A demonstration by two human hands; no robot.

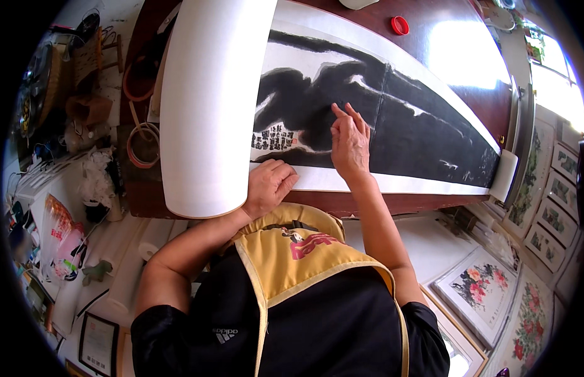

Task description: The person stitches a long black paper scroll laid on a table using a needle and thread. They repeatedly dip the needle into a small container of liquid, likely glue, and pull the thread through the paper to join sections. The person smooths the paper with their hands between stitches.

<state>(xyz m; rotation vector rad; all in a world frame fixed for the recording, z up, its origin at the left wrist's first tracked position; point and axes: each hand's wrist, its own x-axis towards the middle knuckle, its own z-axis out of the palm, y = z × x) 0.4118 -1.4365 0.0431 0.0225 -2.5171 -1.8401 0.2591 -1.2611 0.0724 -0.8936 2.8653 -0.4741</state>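
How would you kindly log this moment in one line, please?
left hand: beside white roll | right hand: over dark painting | table: under painting

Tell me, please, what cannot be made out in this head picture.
All in the head view:
Left end of the painting: hidden by the white roll.
Far end of the white roll: cut off by the top edge.
Pale object: cut off by the same edge.
Palms of the left hand and right hand: hidden by their backs.

A long black-and-white paper painting (424,135) lies on a red-brown wooden table (424,16), right of a thick white cylindrical roll (213,107).
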